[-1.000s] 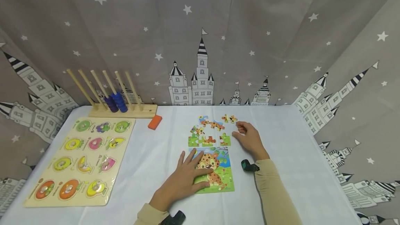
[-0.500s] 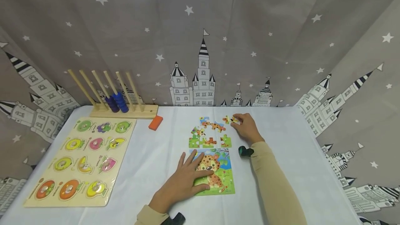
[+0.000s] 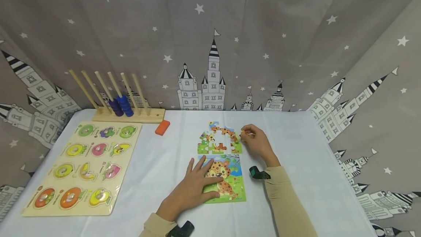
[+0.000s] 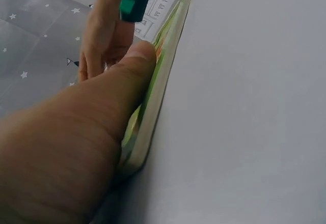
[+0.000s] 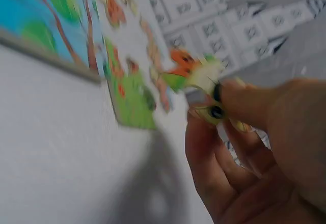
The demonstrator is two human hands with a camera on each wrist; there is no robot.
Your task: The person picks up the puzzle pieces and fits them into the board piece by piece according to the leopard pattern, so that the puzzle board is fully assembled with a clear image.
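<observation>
My left hand (image 3: 194, 184) rests with spread fingers on a square leopard picture board (image 3: 237, 185) near the table's front; the left wrist view shows its thumb (image 4: 135, 63) along the board's edge. Above the board lies a partly joined ring of jigsaw pieces (image 3: 204, 149), with bare white in its middle. Beside its right side, my right hand (image 3: 260, 142) pinches a jigsaw piece (image 5: 201, 76) between thumb and fingers. That piece is orange, green and cream with dark eye spots, held off the table; the fingertips hide part of it.
A fruit peg puzzle board (image 3: 123, 167) lies at the left. Behind it stands a wooden peg rack (image 3: 154, 117) with blue and purple rings. An orange block (image 3: 162, 127) lies near the rack. A grey castle-print curtain (image 3: 283, 57) hangs behind the white table.
My right hand went to the piece at the back right, took hold of it, and brought it nearer to the joined pieces. My left hand has stayed on the picture board.
</observation>
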